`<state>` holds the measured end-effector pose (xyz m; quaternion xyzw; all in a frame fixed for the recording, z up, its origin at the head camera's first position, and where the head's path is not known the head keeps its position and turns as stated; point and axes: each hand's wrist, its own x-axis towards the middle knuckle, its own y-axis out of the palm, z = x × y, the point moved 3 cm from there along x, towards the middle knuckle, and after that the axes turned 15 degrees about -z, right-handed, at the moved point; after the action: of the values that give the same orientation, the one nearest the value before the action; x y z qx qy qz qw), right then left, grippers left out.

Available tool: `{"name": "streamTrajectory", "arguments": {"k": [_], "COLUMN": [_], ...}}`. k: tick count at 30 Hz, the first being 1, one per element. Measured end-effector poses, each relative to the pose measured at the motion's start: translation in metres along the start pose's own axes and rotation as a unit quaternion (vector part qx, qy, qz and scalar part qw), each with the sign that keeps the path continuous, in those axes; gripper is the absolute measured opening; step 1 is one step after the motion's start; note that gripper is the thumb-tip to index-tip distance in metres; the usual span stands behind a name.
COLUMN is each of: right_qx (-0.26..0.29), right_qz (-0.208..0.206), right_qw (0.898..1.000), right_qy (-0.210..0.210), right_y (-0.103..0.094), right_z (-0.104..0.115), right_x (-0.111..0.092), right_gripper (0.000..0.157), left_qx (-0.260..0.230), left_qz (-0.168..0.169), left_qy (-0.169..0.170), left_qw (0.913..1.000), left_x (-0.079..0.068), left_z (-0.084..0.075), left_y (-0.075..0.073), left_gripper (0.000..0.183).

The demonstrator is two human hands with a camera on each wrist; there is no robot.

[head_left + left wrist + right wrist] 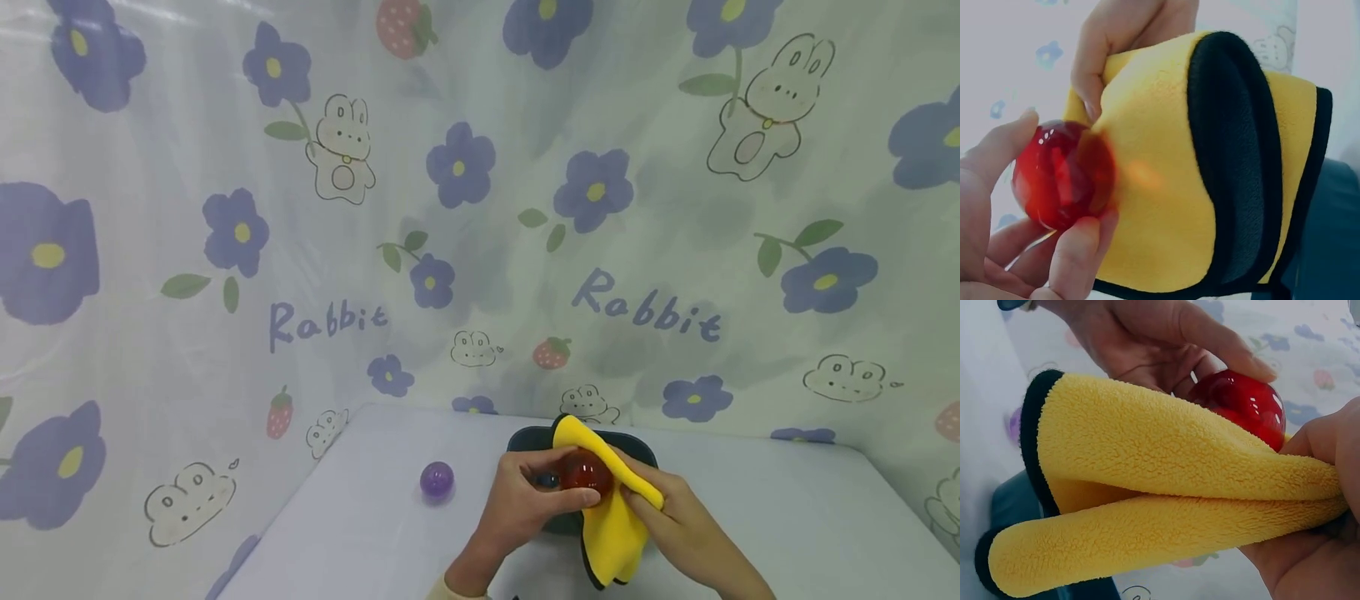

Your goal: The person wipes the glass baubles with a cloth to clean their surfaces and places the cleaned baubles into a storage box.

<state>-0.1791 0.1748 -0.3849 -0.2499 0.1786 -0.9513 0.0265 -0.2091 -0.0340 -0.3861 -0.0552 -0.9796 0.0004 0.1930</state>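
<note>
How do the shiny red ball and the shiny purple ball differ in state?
The shiny red ball is held in the left hand; the shiny purple ball rests on the white table. The red ball touches the fuzzy yellow cloth; the purple ball lies apart from it. Both are round and glossy.

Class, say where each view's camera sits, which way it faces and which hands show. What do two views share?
Head: worn on the head, facing forward and down at left hand and right hand.
Left wrist: worn there, facing the red ball; both hands show.
Right wrist: worn there, facing the yellow cloth; both hands show.
Both wrist views share ball and cloth.
</note>
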Motion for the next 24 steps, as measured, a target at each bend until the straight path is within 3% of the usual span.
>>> {"name": "streamTrajectory", "arguments": {"k": [14,24], "right_qx": [-0.017,-0.047], "right_qz": [-0.006,-0.004], "right_qw": [0.999,0.998], "right_qy": [0.046,0.051], "right_y": [0.001,0.002], "right_z": [0.009,0.019], "right_x": [0.0,-0.005], "right_gripper": [0.052,0.052], "left_qx": [0.043,0.065], "left_qz": [-0.064,-0.054], "left_qy": [-0.015,-0.033], "left_qw": [0.9969,0.9959], "left_x": [0.004,0.004], "left_z": [0.003,0.007], "left_y": [-0.002,-0.004], "left_gripper": [0.032,0.046]}}
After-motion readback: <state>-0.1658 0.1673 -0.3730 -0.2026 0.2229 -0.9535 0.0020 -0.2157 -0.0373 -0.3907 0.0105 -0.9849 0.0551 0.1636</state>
